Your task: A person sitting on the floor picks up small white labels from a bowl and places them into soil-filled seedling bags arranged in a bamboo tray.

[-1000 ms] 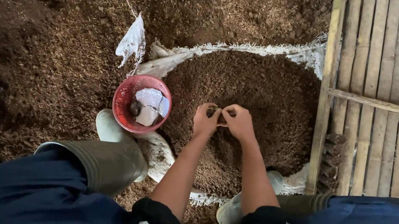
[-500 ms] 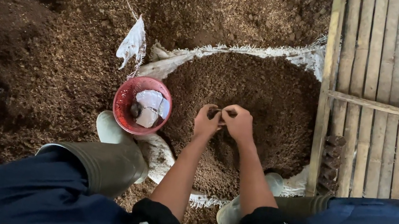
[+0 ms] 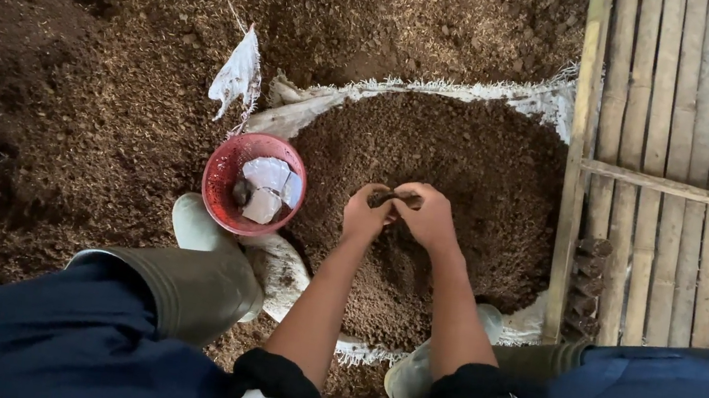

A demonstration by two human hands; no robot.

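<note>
The centre of the frame is filled by an open white woven sack (image 3: 483, 92) heaped with loose brown soil (image 3: 463, 159), with a slatted wooden platform (image 3: 686, 174) at the right edge and a red bowl (image 3: 220, 193) holding pale scraps just left of the sack. At mid-frame the left hand (image 3: 365, 213) and right hand (image 3: 431, 217) are pressed together, fingers curled shut around a small dark clump (image 3: 394, 198) pinched between them just above the heap. The clump is judged light, soft and crumbly, so it is best cupped from beneath rather than squeezed.

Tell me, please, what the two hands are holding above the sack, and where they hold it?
A small dark piece, pinched at its ends between left hand and right hand; its kind cannot be told.
</note>
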